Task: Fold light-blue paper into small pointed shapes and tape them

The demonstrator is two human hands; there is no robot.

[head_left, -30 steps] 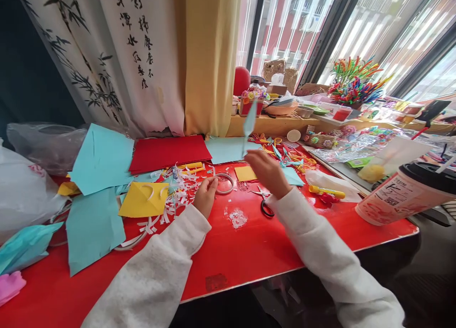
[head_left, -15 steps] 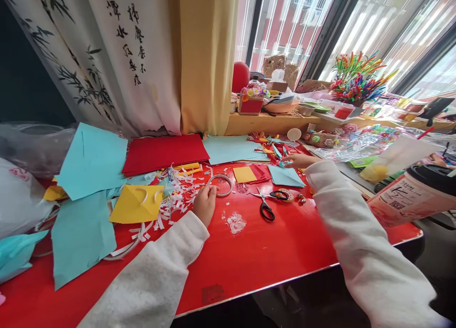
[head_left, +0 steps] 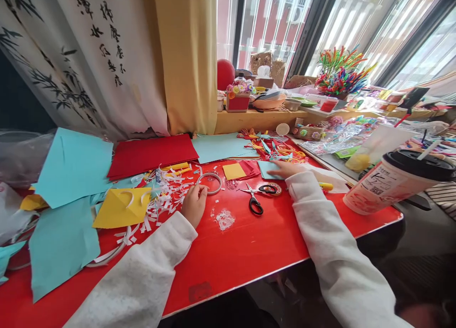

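Note:
My left hand (head_left: 194, 204) is closed at the near left edge of a roll of tape (head_left: 218, 191), a thin pale ring tilted up off the red table. My right hand (head_left: 285, 169) reaches over small light blue paper squares (head_left: 265, 168), its fingers stretched out and touching the top one. Just nearer than those squares lie black-handled scissors (head_left: 256, 205) with their blades apart. To the left of the blue squares are a yellow paper square (head_left: 233, 171) and red paper squares (head_left: 252, 168). The undersides of my right fingers are hidden.
Large red sheets (head_left: 153, 154) and light blue sheets (head_left: 223, 147) lie along the back. White paper strips (head_left: 171, 195) clutter the left, beside a yellow folded paper (head_left: 123, 207). Coloured scraps (head_left: 276, 147) lie behind my right hand. A lidded drink cup (head_left: 377, 185) stands at the right.
My right hand has come back from the coloured scraps to the small light blue squares. My left hand stays at the tape roll. The whole view has shifted to the right.

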